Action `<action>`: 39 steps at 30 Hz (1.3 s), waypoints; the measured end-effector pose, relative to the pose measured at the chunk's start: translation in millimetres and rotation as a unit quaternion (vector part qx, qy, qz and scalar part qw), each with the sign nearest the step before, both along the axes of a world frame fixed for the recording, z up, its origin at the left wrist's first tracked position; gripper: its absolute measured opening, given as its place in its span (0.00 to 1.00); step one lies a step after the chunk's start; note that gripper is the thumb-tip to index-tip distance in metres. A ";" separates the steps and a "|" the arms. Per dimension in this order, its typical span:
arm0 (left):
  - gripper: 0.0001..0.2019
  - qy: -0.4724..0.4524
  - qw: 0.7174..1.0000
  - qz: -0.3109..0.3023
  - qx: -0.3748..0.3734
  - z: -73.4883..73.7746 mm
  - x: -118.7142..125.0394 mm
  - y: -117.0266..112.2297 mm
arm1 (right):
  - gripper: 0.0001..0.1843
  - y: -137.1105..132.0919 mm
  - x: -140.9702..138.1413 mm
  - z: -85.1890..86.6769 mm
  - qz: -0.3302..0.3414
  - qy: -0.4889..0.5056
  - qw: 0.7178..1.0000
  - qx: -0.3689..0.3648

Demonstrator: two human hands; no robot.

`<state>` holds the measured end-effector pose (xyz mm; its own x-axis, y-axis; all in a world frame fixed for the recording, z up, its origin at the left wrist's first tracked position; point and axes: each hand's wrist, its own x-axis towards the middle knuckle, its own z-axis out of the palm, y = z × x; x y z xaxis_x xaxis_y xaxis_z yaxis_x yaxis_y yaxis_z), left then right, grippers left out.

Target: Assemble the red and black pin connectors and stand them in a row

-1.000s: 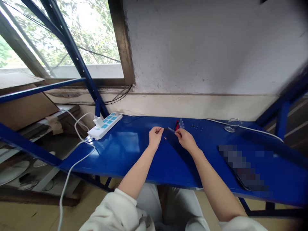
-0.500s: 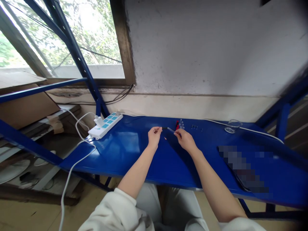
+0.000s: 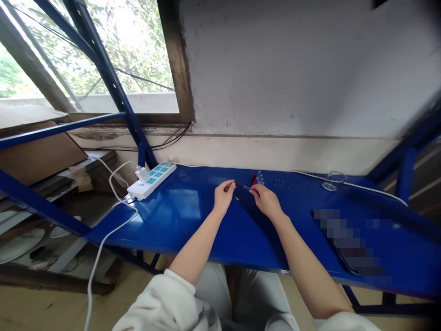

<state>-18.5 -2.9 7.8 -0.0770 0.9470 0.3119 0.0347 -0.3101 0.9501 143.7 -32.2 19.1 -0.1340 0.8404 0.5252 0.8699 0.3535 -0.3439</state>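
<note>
Over the blue table, my left hand (image 3: 224, 195) pinches a thin black pen part (image 3: 240, 184). From the other side, my right hand (image 3: 264, 200) has its fingertips closed on a clear pen barrel (image 3: 247, 187). The two parts meet in one line between my hands; how deep one sits in the other is too small to tell. Below them on the table lies a tiny pale, pointed piece (image 3: 237, 198). Just beyond my right hand is a cluster of small red pieces (image 3: 254, 178) and clear pieces (image 3: 259, 177).
A white power strip (image 3: 151, 181) with a plugged-in adapter lies at the left of the blue table (image 3: 193, 239). Several tiny parts (image 3: 278, 182) lie back right, near a clear glass cup (image 3: 330, 185). A dark, blurred-out flat object (image 3: 344, 243) lies on the right.
My left hand has shifted slightly right, towards my right hand. Less of the clear barrel shows between the hands now. The right hand has stayed nearly still.
</note>
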 end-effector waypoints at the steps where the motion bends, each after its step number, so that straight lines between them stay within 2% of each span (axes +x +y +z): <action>1: 0.15 0.016 1.000 -0.026 0.007 -0.6 1.4 -1.4 | 0.10 -0.2 -0.3 0.4 -0.004 0.006 1.000 0.001; 4: 0.20 0.059 0.994 -0.086 0.026 -2.3 5.0 -5.4 | 0.10 -0.9 -0.2 1.9 -0.021 0.030 0.999 0.003; 6: 0.21 0.063 0.993 -0.098 0.037 -1.8 5.9 -7.4 | 0.10 -1.3 0.4 2.8 -0.023 0.048 0.999 0.007; 13: 0.16 -0.057 0.996 -0.063 0.008 12.4 3.3 -9.9 | 0.12 -4.5 -6.0 4.5 0.033 0.154 0.987 0.008; 16: 0.15 -0.083 0.993 -0.083 -0.027 18.0 3.7 -12.0 | 0.16 -7.1 -9.7 5.7 0.036 0.182 0.983 0.002; 21: 0.15 -0.081 0.989 -0.111 -0.051 19.5 6.1 -14.5 | 0.19 -8.9 -11.5 7.0 0.020 0.181 0.983 0.006; 32: 0.15 -0.087 0.988 -0.120 -0.043 19.2 5.6 -14.6 | 0.19 -7.7 -13.4 4.5 0.009 0.172 0.985 0.002; 39: 0.16 -0.065 0.989 -0.125 -0.037 14.0 7.2 -13.5 | 0.20 -5.8 -13.7 1.5 -0.008 0.172 0.985 -0.001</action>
